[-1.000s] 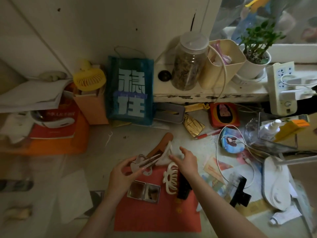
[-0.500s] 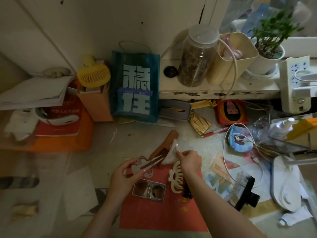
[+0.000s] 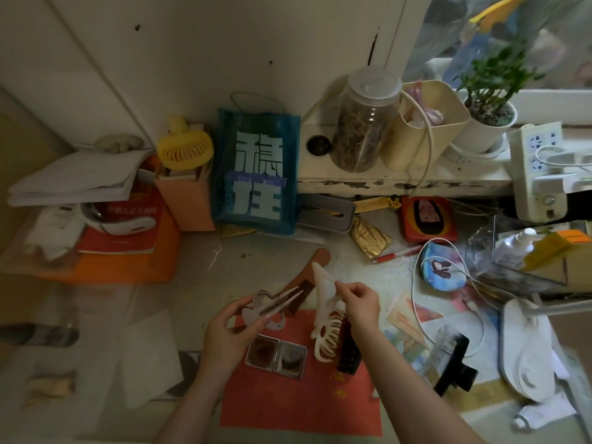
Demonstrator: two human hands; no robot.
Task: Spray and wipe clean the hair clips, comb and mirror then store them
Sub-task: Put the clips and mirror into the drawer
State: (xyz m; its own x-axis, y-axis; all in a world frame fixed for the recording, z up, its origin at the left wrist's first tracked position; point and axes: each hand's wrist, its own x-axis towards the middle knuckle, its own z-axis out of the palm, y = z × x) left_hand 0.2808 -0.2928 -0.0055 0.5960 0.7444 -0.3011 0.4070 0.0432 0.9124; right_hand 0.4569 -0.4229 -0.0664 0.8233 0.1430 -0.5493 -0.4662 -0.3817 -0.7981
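Your left hand (image 3: 229, 331) grips a pale clip (image 3: 272, 307), fingers curled round its base so the prongs point away toward your right hand (image 3: 360, 304). That hand pinches a white wipe (image 3: 323, 283) between thumb and fingertips, raised just beside the prongs, likely ready to rub them. Below your hands, on a red mat (image 3: 301, 408), the open mirror (image 3: 276, 352) lies under your left hand; a cream claw clip (image 3: 326, 336) rests under your right. The brown comb (image 3: 307, 267) lies just beyond both hands.
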